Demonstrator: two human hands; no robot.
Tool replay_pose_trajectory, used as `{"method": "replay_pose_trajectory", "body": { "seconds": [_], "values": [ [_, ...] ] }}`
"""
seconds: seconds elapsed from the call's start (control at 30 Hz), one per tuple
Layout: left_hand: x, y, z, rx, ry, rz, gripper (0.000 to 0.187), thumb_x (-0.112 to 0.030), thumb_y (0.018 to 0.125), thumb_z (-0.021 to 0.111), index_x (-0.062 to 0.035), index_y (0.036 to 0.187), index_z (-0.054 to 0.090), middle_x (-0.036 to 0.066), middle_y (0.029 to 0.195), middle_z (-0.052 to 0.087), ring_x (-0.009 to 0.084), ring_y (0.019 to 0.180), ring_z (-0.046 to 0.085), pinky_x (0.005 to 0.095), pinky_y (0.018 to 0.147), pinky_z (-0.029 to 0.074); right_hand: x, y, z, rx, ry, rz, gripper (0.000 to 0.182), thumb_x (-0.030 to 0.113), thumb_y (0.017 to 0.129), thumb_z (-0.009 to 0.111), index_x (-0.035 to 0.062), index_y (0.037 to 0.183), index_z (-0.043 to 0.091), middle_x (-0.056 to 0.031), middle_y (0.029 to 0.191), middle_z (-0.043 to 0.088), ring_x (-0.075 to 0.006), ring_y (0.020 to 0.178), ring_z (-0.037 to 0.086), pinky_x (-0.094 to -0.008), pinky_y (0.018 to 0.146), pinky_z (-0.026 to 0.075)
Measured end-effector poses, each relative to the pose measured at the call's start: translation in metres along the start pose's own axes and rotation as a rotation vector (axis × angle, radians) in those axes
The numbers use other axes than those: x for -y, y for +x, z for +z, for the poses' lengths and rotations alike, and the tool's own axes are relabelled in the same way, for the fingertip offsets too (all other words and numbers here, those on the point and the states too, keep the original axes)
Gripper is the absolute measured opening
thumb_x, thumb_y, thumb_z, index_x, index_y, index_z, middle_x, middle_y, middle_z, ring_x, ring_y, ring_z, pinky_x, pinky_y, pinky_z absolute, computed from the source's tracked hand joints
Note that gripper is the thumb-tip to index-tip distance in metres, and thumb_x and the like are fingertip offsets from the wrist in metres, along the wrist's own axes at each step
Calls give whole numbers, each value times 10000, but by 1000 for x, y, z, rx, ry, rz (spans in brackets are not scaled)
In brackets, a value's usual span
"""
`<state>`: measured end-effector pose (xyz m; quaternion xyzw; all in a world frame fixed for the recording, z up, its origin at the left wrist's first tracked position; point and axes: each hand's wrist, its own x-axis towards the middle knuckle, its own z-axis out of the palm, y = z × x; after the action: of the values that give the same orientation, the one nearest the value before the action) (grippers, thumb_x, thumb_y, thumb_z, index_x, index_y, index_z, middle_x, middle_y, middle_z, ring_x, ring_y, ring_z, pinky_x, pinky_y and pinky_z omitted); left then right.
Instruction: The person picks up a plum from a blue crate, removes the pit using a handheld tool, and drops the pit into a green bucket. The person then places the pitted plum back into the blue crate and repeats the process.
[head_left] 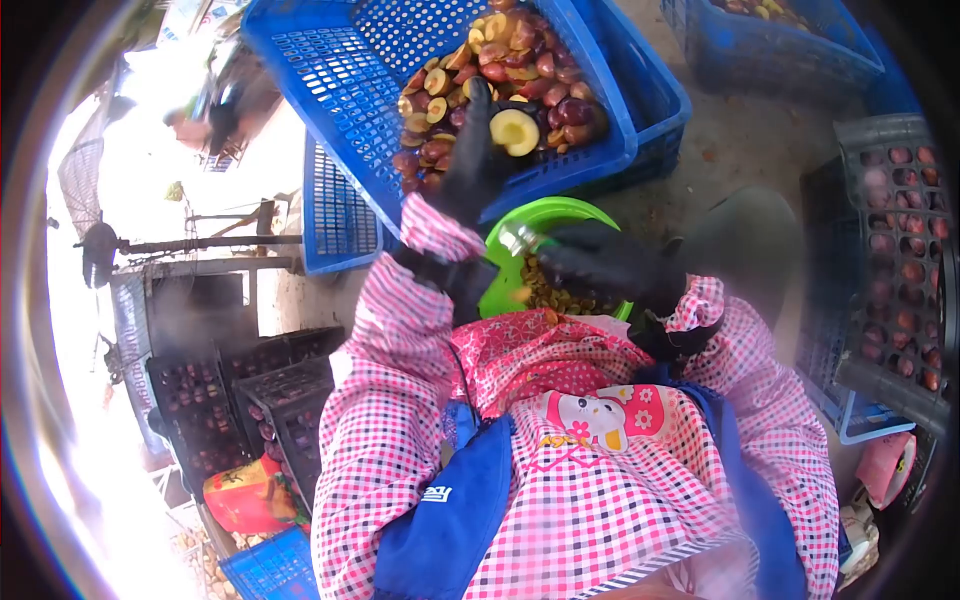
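My left hand (478,155), in a black glove, is over the blue crate (330,85) of cut fruit. It holds a halved plum (514,132), pale cut face up, with one finger stretched out beside it. Plum halves (490,60) with dark red skins lie heaped under and around this hand. My right hand (610,265), also black-gloved, is above a green bowl (565,207) at my lap. Its fingers are closed round a small shiny tool (520,238), too blurred to name exactly. Brown plum stones (560,292) lie in the bowl.
Another blue crate (790,40) with fruit stands at the far right. Trays of whole plums (905,250) are stacked on my right. Black crates (290,400) of dark fruit stand at left, near a red and yellow bag (250,497). A patterned apron (600,480) covers my lap.
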<state>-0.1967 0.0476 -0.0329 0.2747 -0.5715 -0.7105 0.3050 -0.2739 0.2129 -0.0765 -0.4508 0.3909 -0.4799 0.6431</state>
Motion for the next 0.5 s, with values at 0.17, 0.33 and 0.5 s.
{"method": "replay_pose_trajectory", "body": {
  "seconds": [0.17, 0.33, 0.5],
  "values": [
    [41, 72, -32, 236, 1142, 138, 469, -418, 853, 644, -66, 1163, 625, 169, 940, 687, 259, 893, 675, 356, 766, 526, -16, 9, -2, -117, -315, -224, 339, 331, 972, 544, 26, 1092, 626, -46, 846, 615, -113, 747, 549, -284, 691, 445],
    [81, 106, -34, 640, 1346, 212, 420, -323, 860, 623, -87, 1207, 605, 147, 1170, 637, 288, 1019, 641, 383, 836, 514, -1, 6, -11, -294, -204, -209, 321, 321, 958, 563, 21, 1034, 647, -99, 847, 657, -167, 795, 615, -349, 718, 470],
    [11, 33, -22, 643, 437, 203, 424, -265, 918, 552, 38, 1215, 539, 106, 1191, 607, 184, 1105, 573, 320, 934, 456, -19, 21, -22, -813, -239, -172, 283, 334, 955, 559, 64, 1001, 630, -132, 761, 646, -274, 677, 638, -389, 620, 459]
  ]
}}
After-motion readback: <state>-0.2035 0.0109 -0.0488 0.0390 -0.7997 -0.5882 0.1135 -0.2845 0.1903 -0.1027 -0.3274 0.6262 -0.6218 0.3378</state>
